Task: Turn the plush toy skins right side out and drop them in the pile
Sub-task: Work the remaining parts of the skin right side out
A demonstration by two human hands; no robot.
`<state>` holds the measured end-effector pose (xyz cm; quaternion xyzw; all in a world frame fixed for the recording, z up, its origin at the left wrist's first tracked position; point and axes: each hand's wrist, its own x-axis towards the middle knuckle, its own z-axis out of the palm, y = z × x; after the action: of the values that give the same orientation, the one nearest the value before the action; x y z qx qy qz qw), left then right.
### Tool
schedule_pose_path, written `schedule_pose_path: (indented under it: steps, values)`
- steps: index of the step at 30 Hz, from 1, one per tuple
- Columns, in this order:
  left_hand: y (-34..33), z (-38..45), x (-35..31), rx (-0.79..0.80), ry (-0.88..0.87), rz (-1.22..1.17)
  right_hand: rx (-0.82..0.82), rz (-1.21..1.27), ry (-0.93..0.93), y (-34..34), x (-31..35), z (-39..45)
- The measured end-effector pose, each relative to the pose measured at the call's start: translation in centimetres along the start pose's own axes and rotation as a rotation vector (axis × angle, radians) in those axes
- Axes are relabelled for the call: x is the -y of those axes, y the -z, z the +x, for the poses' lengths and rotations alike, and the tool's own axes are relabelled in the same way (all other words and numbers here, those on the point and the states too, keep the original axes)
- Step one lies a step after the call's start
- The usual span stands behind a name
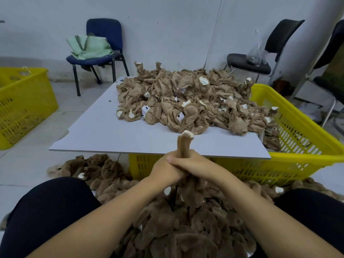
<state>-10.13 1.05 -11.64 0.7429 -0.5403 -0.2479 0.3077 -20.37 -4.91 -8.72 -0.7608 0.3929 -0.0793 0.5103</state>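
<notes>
Sprawling over the floor between the knees, pile of turned furry brown skins (186, 229), darker and fluffier than the rest. Heaped on the far right half of the grey tabletop (96, 131), mound of inside-out tan skins (186, 101) with white patches showing, spilling toward the yellow basket (297, 138) at the right edge. Rising upright just in front of the near tabletop edge, one plush skin (183, 146), a smooth tan tube with a pale cream tip, its lower end hidden inside the hands. Clasped together around its base, left hand (165, 170) and right hand (201, 166), fingers curled and overlapping, both forearms angled inward above the pile.
</notes>
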Motion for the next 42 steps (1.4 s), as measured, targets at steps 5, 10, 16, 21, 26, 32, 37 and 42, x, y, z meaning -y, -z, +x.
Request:
schedule_pose_path:
  steps: [5, 10, 16, 21, 26, 32, 37, 42]
  values:
    - [3.3, 0.6, -2.1, -0.316, -0.292, 0.222, -0.371, 0.08, 0.291, 0.8, 2.4, -1.0]
    - [4.2, -0.7, -4.3, -0.704, -0.61, 0.302, -0.492, 0.74, 0.508, 0.1, 3.6, -1.9]
    - [2.0, -1.6, -2.5, -0.657, -0.712, 0.512, -0.489, 0.812, 0.25, -1.7, 1.4, -1.9]
    - [4.2, -2.2, -2.9, -0.366, -0.648, 0.198, -0.549, 0.796, 0.232, -1.3, 1.6, -2.2]
    - [7.6, -2.1, -3.1, -0.248, -0.53, -0.082, -0.551, 0.835, 0.306, -0.7, 2.6, -2.8]
    - [7.0, -2.4, -3.7, -0.485, -0.749, -0.05, -0.621, 0.874, 0.446, -0.9, 3.3, -2.9]
    - [6.3, -2.4, -3.1, -0.629, -0.984, 0.132, -0.621, 0.866, 0.493, -1.2, 3.0, -3.1]
    - [5.1, -2.7, -2.8, -0.664, -0.928, 0.116, -0.61, 0.828, 0.453, -1.3, 1.8, -2.8]
